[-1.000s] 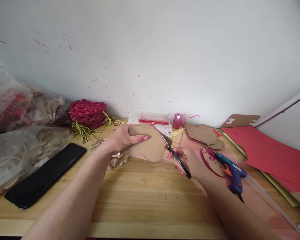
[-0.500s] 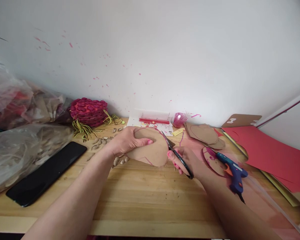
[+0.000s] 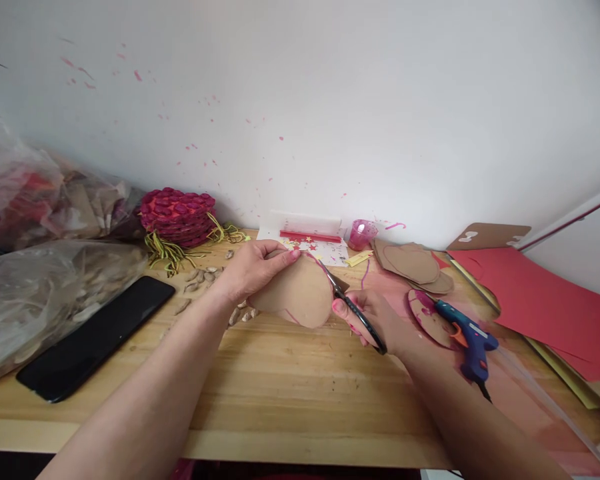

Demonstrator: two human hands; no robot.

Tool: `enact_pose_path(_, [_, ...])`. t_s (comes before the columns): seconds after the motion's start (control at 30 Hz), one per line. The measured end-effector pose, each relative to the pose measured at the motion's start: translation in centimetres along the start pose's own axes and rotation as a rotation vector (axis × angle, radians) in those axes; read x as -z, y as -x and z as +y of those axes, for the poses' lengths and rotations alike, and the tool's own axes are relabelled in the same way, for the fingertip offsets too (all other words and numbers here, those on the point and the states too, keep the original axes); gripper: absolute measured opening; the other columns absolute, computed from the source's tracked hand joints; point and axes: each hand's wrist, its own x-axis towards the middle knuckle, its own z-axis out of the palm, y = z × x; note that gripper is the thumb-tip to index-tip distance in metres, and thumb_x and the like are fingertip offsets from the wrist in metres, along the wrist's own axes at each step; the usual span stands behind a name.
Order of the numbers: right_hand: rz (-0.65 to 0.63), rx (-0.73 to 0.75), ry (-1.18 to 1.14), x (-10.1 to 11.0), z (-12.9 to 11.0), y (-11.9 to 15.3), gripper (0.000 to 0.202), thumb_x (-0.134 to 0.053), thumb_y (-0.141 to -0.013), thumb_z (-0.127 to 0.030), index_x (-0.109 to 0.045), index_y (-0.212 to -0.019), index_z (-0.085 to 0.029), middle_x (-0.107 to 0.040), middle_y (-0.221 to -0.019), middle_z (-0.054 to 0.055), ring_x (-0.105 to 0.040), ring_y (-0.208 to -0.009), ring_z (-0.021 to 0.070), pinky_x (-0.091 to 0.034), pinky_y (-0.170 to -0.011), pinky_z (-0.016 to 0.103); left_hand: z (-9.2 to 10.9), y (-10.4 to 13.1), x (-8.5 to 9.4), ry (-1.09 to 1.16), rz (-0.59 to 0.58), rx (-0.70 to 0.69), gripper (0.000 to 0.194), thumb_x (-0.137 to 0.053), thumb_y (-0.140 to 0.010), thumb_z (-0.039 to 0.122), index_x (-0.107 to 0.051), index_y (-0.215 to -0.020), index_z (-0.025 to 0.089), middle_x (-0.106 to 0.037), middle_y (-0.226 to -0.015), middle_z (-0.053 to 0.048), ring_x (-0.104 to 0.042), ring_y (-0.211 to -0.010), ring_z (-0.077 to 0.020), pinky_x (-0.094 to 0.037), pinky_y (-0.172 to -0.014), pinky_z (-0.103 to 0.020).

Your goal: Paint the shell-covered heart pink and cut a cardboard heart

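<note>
My left hand [image 3: 257, 268] grips a rounded piece of brown cardboard [image 3: 303, 293] by its upper left edge, thumb on top. A purple drawn line runs near the cardboard's rim. In my right hand [image 3: 367, 315] are black-handled scissors [image 3: 349, 303], fingers through the loops. Their blades meet the cardboard's upper right edge along the purple line, and a dark sliver of card sticks out beside them. Under and left of the cardboard lie several nut-like shells [image 3: 240, 313], partly hidden.
A blue glue gun [image 3: 473, 340] rests at right beside a purple-stained cardboard disc [image 3: 427, 319]. Cut cardboard shapes [image 3: 410, 263], red sheets [image 3: 545, 307] and a pink cup [image 3: 363, 235] stand behind. To the left are a black phone [image 3: 97, 337], plastic bags [image 3: 45, 293] and a magenta shell-covered object [image 3: 177, 217].
My left hand has shifted its grip slightly up the cardboard, its thumb now nearer the top edge. The cardboard has turned a little, and the scissors stay at its right side.
</note>
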Motion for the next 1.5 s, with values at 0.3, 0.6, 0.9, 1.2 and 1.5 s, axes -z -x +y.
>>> enact_pose_path(0.3, [0.019, -0.029, -0.065, -0.6, -0.7, 0.3, 0.058, -0.067, -0.074, -0.071, -0.038, -0.061, -0.023, -0.036, -0.048, -0.007, -0.041, -0.038, 0.0106, -0.027, -0.037, 0.024, 0.5, 0.1, -0.2, 0.033, 0.068, 0.037, 0.041, -0.077, -0.072, 0.057, -0.068, -0.068, 0.017, -0.054, -0.054, 0.003, -0.042, -0.048, -0.0096, -0.031, -0.046, -0.023])
enact_pose_path(0.6, [0.015, 0.007, -0.018, -0.3, -1.1, 0.5, 0.059, -0.068, -0.076, -0.069, -0.036, -0.060, -0.023, -0.033, -0.051, -0.007, -0.035, -0.042, 0.0084, -0.024, -0.040, 0.024, 0.3, 0.1, -0.1, 0.041, 0.038, 0.033, 0.043, -0.075, -0.072, 0.060, -0.066, -0.068, 0.018, -0.057, -0.057, 0.001, -0.046, -0.049, -0.0112, -0.032, -0.045, -0.023])
enact_pose_path(0.9, [0.010, 0.066, -0.001, -0.2, -1.4, 0.5, 0.059, -0.065, -0.079, -0.069, -0.036, -0.058, -0.023, -0.031, -0.049, -0.006, -0.027, -0.045, 0.0077, -0.016, -0.044, 0.025, 0.4, 0.0, 0.1, 0.022, 0.038, 0.039, 0.043, -0.075, -0.071, 0.061, -0.066, -0.067, 0.018, -0.055, -0.055, 0.002, -0.046, -0.048, -0.0111, -0.033, -0.045, -0.023])
enact_pose_path(1.2, [-0.017, 0.038, 0.018, -0.3, -0.1, 0.2, 0.057, -0.065, -0.080, -0.068, -0.039, -0.062, -0.022, -0.035, -0.049, -0.007, -0.035, -0.041, 0.0076, -0.023, -0.043, 0.024, -0.1, 0.0, 0.1, -0.005, 0.003, 0.048, 0.048, -0.074, -0.072, 0.065, -0.071, -0.075, 0.018, -0.066, -0.064, -0.002, -0.056, -0.053, -0.0149, -0.036, -0.047, -0.024])
enact_pose_path(1.5, [-0.142, 0.113, 0.001, -0.1, 0.1, 0.2, 0.058, -0.056, -0.083, -0.076, -0.043, -0.071, -0.021, -0.043, -0.056, -0.004, -0.043, -0.045, 0.0106, -0.029, -0.045, 0.025, -0.2, 0.0, -0.5, -0.060, -0.046, 0.024, 0.049, -0.072, -0.073, 0.067, -0.071, -0.071, 0.017, -0.063, -0.062, -0.001, -0.052, -0.053, -0.0131, -0.034, -0.047, -0.023])
